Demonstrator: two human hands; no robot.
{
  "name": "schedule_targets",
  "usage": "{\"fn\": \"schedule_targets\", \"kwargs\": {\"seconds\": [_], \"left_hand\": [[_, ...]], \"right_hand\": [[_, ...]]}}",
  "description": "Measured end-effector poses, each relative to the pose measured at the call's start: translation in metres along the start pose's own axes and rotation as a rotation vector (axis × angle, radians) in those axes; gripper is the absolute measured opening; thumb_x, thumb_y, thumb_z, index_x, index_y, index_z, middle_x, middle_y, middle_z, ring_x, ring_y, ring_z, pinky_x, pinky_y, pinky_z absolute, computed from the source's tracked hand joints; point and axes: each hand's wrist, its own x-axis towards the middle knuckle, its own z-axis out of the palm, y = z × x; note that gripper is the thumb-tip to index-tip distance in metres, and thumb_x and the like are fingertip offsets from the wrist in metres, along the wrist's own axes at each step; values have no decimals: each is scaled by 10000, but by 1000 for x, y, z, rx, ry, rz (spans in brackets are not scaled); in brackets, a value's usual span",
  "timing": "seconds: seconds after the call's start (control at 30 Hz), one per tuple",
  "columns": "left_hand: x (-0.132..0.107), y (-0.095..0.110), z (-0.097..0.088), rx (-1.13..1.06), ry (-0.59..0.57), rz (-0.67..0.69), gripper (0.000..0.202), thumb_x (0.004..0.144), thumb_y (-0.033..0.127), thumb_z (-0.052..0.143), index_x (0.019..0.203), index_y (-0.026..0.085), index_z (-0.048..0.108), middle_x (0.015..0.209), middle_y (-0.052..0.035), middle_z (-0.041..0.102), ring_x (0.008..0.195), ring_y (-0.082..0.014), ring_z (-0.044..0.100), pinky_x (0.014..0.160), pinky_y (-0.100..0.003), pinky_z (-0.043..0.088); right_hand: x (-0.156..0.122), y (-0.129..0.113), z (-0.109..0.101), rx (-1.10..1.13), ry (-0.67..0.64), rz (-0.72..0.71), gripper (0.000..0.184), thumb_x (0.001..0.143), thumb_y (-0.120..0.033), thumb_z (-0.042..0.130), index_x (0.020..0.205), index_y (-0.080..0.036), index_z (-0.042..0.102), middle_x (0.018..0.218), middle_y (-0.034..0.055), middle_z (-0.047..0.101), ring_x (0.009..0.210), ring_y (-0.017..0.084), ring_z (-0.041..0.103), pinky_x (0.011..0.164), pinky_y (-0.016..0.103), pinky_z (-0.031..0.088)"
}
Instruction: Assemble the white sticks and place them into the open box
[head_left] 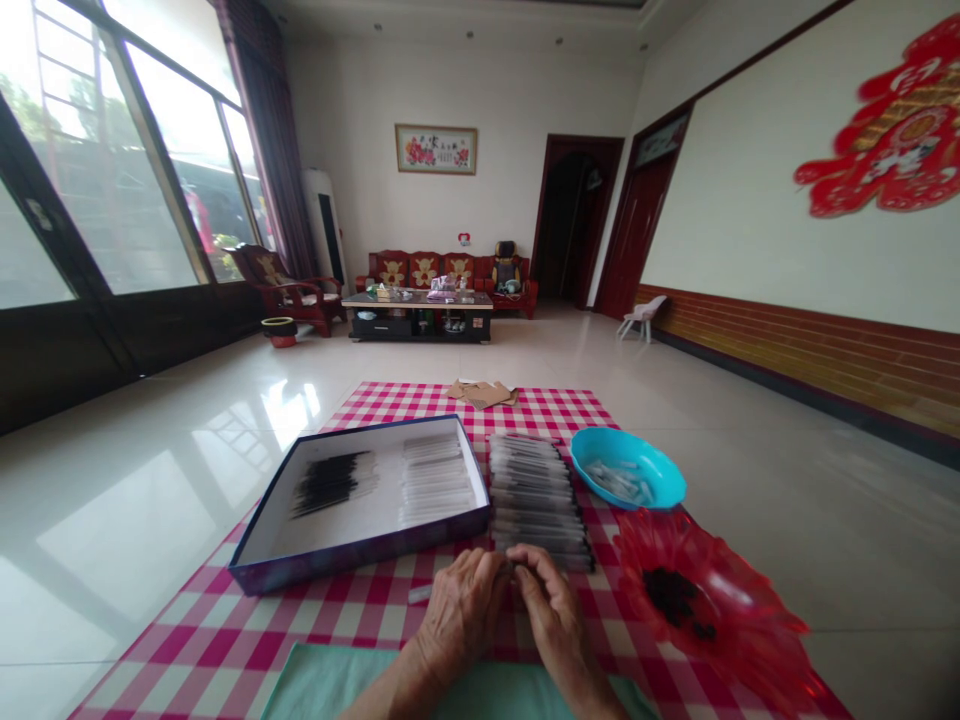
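Note:
My left hand (463,605) and my right hand (551,610) meet fingertip to fingertip low in the middle, over the red-and-white checked tablecloth (225,640). Both are closed in a pinch on a small thin item between them that I cannot make out. Just beyond the fingers lies a row of stacked clear sleeves with dark pens (536,500). A shallow blue-rimmed box (360,555) to the left holds black refills (330,482) and clear tubes (435,480). A small white piece (420,594) lies on the cloth by my left hand.
A blue bowl (628,470) with small clear parts sits right of the pen row. A red transparent dish (712,600) with small dark bits is at the near right. Brown cardboard pieces (484,392) lie at the cloth's far edge. A green cloth (322,685) covers the near edge.

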Motion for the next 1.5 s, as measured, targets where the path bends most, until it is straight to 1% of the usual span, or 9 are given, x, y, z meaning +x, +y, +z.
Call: {"fn": "schedule_targets", "kwargs": {"seconds": [0.13,0.27,0.43,0.57,0.77,1.0,1.17,1.33,1.5], "left_hand": [[0,-1,1,11,18,-8,118,890,152,424,829,206,508,738,-16,582,691,-155,554,625,-263,425],[0,1,0,24,6,-2,135,894,152,411,806,205,499,717,-14,574,677,-155,548,617,-263,420],[0,0,0,18,6,2,123,897,152,416,839,208,510,732,-11,583,691,-154,557,626,-258,425],[1,-1,1,17,13,-5,110,889,153,430,837,206,512,731,-13,580,691,-156,558,625,-260,427],[1,0,0,31,-18,-1,135,898,161,410,815,204,507,718,-17,572,688,-159,551,629,-267,427],[0,-2,1,21,-2,-9,108,887,157,431,834,210,508,737,-13,585,701,-160,561,627,-262,421],[0,-2,2,44,-6,-11,116,888,162,432,808,209,502,723,-13,572,687,-160,550,611,-260,412],[2,0,-2,61,-41,15,140,898,154,408,826,209,515,725,-14,553,686,-162,529,620,-264,410],[4,2,-5,73,-27,4,150,900,157,410,871,212,546,758,-19,547,713,-162,515,648,-266,412]], "right_hand": [[0,5,0,101,26,65,338,774,-411,590,1026,-186,601,987,83,671,868,224,638,736,297,524],[2,5,0,-52,41,63,273,809,-440,546,818,-184,641,753,45,671,719,197,621,661,265,509],[0,1,-1,-47,15,-10,235,815,-393,543,887,-201,658,908,57,688,918,224,619,828,296,488],[0,5,0,60,11,58,327,786,-387,573,1046,-190,594,1024,79,666,923,226,629,777,297,517],[2,8,1,-122,25,29,282,833,-436,514,787,-190,644,734,41,670,724,202,623,678,273,500],[1,5,1,30,31,35,326,781,-413,593,1015,-190,634,981,86,686,897,237,643,778,317,525],[2,8,2,-50,62,102,325,799,-466,564,919,-174,641,832,64,693,784,216,646,690,275,523],[1,9,1,-116,76,7,265,812,-434,554,861,-190,646,802,48,682,764,204,634,698,269,513],[2,-8,-9,-224,188,-260,157,840,-323,516,894,-207,609,878,68,645,853,210,613,743,293,507]]}}
